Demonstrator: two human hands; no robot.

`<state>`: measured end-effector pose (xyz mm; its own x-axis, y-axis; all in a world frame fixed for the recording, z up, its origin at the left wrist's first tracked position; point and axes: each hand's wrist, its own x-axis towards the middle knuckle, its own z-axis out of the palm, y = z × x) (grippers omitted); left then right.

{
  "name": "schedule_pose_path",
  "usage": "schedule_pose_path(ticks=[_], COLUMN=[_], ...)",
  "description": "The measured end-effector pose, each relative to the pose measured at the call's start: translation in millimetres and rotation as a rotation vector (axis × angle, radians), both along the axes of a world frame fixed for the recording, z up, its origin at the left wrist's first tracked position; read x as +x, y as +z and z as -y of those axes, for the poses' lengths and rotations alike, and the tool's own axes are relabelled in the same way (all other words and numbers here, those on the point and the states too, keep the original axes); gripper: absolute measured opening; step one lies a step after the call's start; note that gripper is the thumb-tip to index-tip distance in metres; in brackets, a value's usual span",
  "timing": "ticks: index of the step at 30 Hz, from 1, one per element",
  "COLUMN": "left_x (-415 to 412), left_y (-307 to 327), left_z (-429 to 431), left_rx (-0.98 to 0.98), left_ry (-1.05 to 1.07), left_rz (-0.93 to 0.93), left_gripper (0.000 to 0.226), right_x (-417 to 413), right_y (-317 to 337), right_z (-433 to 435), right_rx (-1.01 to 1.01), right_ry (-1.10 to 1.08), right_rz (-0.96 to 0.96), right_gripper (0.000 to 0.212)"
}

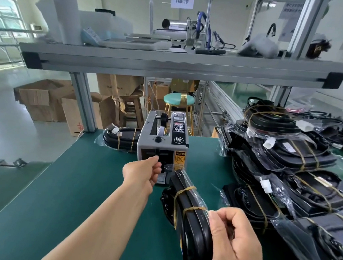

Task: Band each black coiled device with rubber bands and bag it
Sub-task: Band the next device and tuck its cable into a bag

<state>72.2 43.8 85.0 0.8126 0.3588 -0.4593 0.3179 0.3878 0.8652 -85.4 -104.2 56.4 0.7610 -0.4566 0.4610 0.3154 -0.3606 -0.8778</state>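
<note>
L hand curled at tape dispenser, hold unclear | bagged device pinched by R hand, on counter

Left arm stretched forward, left hand curled in a pinch — right hand, nearer, pinches the bag.

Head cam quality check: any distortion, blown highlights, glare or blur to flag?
Head view: heavy wide-angle bowing, shelf beam curves; window far left blown out; glare streaks on the bagged pile at right and on the bagged device in the right hand; tape dispenser and left hand sharp; shadows on the green mat soft; top-left shelf clutter smeared.
</note>
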Motion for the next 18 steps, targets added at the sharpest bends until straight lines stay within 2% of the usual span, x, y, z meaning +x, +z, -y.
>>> schedule_pose_path(ticks=[4, 7, 11, 13, 18], left_x=[0, -12, -46, -57, -47], left_y=[5, 6, 15, 20, 11], left_z=[13, 14, -7, -19, -27], left_rx=[-0.069, -0.087, -0.058, -0.065, -0.124], left_ry=[0.112, 0.113, -0.301, -0.433, -0.251], left_rz=[0.033, 0.16, 0.312, 0.337, 0.167], left_gripper=[0.027, 0.025, 0.03, 0.031, 0.021], right_x=[-2, -4, -5, -4, -4], right_y=[3, 6, 9, 9, 9], right_z=[1, 6, 12, 12, 8], right_rx=[0.03, 0.091, 0.157, 0.196, 0.228], right_ry=[0.051, 0.137, 0.219, 0.239, 0.228], right_rz=[-0.045, -0.111, -0.195, -0.205, -0.186], right_gripper=[0.016, 0.016, 0.017, 0.015, 0.015])
